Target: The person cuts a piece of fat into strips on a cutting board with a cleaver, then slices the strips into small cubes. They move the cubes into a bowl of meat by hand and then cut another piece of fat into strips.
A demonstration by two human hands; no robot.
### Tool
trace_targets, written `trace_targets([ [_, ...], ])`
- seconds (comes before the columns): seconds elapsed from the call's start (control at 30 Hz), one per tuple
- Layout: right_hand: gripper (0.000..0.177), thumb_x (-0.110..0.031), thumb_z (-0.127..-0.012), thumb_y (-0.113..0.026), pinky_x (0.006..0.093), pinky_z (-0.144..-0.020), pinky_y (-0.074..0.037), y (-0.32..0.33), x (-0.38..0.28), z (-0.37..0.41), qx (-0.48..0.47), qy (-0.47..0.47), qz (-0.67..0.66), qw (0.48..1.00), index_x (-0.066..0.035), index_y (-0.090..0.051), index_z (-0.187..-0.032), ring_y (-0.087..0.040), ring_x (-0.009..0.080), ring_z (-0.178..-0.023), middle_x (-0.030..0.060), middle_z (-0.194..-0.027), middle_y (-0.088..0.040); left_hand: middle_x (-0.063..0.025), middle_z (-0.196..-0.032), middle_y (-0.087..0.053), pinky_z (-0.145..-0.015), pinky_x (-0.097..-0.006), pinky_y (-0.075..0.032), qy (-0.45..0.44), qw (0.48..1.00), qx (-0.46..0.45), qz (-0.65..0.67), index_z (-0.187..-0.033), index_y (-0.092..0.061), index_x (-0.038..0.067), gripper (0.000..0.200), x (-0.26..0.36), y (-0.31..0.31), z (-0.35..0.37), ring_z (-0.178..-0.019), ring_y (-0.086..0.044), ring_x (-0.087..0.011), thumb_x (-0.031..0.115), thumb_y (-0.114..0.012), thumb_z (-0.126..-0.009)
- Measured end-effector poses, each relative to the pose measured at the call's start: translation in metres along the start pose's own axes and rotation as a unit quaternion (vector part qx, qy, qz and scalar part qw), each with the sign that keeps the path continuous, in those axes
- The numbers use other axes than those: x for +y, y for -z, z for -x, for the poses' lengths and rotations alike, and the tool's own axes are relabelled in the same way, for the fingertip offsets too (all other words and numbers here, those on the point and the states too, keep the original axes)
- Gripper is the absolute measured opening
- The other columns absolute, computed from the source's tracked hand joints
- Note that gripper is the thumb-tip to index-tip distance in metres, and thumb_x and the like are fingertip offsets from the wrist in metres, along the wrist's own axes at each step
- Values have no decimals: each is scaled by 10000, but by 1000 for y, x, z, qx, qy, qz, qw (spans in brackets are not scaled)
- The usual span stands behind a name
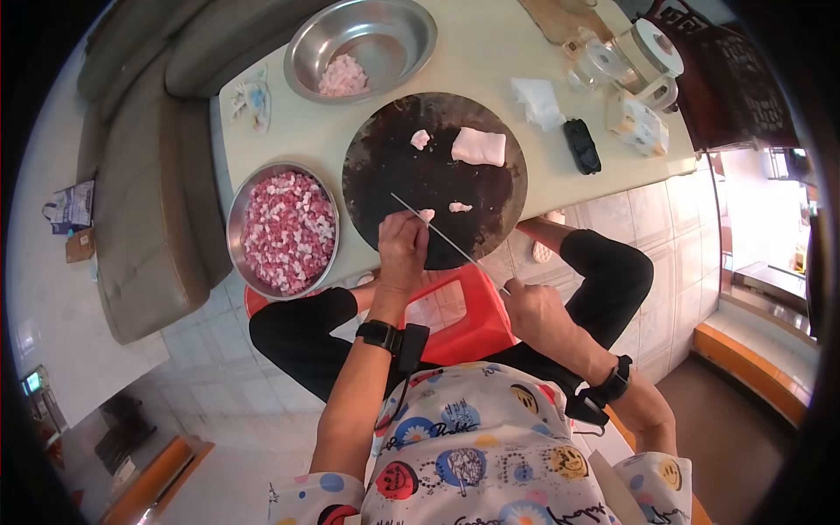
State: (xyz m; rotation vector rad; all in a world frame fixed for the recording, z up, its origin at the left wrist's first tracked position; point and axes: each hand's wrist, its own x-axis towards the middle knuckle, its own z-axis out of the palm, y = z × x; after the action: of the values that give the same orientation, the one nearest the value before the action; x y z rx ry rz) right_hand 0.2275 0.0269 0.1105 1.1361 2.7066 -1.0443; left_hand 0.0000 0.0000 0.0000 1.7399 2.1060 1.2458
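The right hand (532,308), nearest the body and just past the red stool (468,328), is clenching the handle of a knife (437,230). Its thin blade is slanting up and left over the near part of the round chopping board (385,166). The left hand (402,249) is resting at the board's near rim, fingers curled down beside a small pale piece of meat (427,214) that is lying against the blade. Whether they are pinching it, I cannot tell.

Cutting this piece well likely means tucking the fingertips back from the edge and bringing the blade straight down, matching the cubes already diced.

Farther out, a pale slab of meat (479,146) is lying across the board. A steel bowl (236,210) of pink-and-white cubes is sitting just left of the board, and a second bowl (389,35) beyond is holding only a few.
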Motion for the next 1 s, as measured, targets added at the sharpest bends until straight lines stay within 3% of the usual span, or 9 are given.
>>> trace_targets([
  [0.17, 81, -39, -775, -521, 454, -519, -477, 4, -1, -12, -10, -26, 5, 1000, 33, -486, -792, -586, 379, -539, 199, -578, -563, -94, -869, -613, -726, -369, -439, -15, 999, 42, 15, -793, -622, 15, 120, -5, -9, -8, -825, -582, -271, -32, -653, -687],
  [0.3, 80, -28, -761, -525, 447, -516, -482, 0, -2, -19, -19, -29, 21, 999, 37, -492, -795, -594, 376, -547, 193, -576, -563, -97, -871, -601, -724, -371, -436, -18, 1000, 3, -4, -811, -610, 14, 142, -9, -6, -6, -826, -578, -276, -26, -657, -683],
  [0.6, 156, -17, -727, -527, 458, -569, -506, -28, -33, -129, 38, 58, 4, 998, 54, -502, -864, -628, 380, -641, 235, -657, -600, -99, -867, -583, -714, -386, -423, -34, 998, 46, 4, -980, -627, 38, 320, -4, -7, -7, -797, -553, -282, 10, -685, -666],
  [0.67, 157, -24, -735, -531, 461, -585, -506, -23, -26, -112, 26, 38, 18, 999, 52, -509, -870, -630, 379, -654, 238, -659, -600, -96, -880, -590, -719, -385, -423, -27, 999, 19, -25, -947, -623, 38, 272, -5, -8, -5, -804, -555, -281, 13, -681, -683],
  [0.83, 125, -46, -760, -578, 462, -586, -501, -18, 9, -57, 22, -23, 13, 999, 51, -536, -827, -623, 403, -657, 243, -680, -606, -104, -899, -600, -721, -375, -425, -48, 998, 49, -7, -929, -611, 29, 248, -10, -10, -2, -810, -561, -298, 5, -688, -695],
  [0.93, 136, -80, -816, -558, 480, -571, -478, -10, 14, -50, 103, -23, -51, 993, 52, -526, -829, -601, 428, -643, 256, -642, -582, -104, -881, -596, -750, -379, -434, -10, 999, 32, 6, -970, -609, 25, 297, -1, -6, -8, -805, -561, -303, 18, -705, -689],
  [1.0, 161, -106, -846, -542, 490, -564, -465, -7, 10, -48, 115, -37, -88, 989, 55, -528, -846, -585, 440, -627, 264, -619, -564, -112, -891, -593, -784, -381, -444, 107, 991, 1, 82, -1019, -606, 21, 351, 8, 1, -10, -821, -557, -306, 15, -711, -684],
])
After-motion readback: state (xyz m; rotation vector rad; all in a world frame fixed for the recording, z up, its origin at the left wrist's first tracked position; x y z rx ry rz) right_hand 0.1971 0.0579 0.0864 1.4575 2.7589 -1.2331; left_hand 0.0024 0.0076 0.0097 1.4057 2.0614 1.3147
